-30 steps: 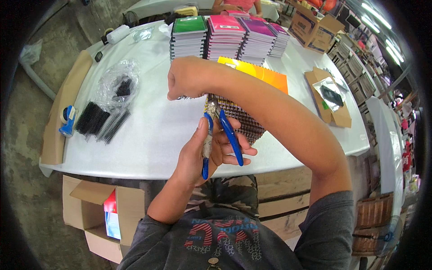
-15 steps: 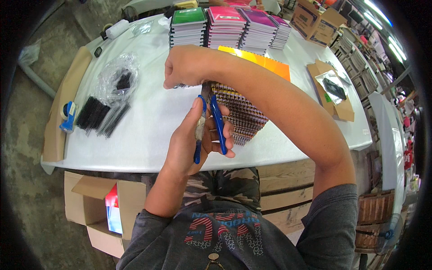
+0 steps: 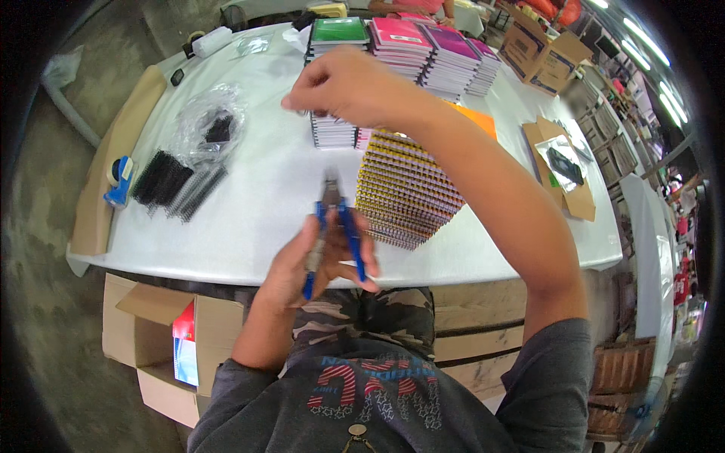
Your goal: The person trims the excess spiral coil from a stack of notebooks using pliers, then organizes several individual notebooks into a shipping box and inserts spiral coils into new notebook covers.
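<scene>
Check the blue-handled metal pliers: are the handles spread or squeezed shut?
Spread: the pliers' handles stand apart in the left hand. Whether the blurred tips meet, I cannot tell.

We find the table [image 3: 257, 219] brightly lit, its white surface showing a pale sheen. Tube lights [image 3: 646, 41] glare at upper right; small glints sit on the plastic bag [image 3: 185, 124]. The floor [image 3: 57, 317] at left is dim. We note motion blur on the pliers [image 3: 352, 241] and left hand [image 3: 289, 260]. Straight edges bow, and blackness closes the corners.
</scene>
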Available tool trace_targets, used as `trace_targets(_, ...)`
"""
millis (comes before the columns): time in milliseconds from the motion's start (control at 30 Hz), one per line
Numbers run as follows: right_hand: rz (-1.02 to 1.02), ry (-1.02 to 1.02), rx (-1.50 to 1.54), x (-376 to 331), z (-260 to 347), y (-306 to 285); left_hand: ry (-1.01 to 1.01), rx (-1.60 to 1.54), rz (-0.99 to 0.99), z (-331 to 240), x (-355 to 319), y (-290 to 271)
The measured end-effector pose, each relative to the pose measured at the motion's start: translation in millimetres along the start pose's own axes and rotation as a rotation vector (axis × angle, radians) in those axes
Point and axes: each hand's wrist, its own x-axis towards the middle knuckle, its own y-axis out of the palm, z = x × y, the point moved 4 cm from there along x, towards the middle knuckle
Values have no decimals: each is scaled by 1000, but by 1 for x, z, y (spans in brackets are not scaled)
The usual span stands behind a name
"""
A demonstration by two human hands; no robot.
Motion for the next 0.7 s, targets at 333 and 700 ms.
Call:
trace_targets(333,-18,245,1706,-25,18,102,533,1053,-1184,-31,-98,-206)
trace_targets(700,-337,671,2224,156,-12,226,526,1007,-1083,-29,-101,-215)
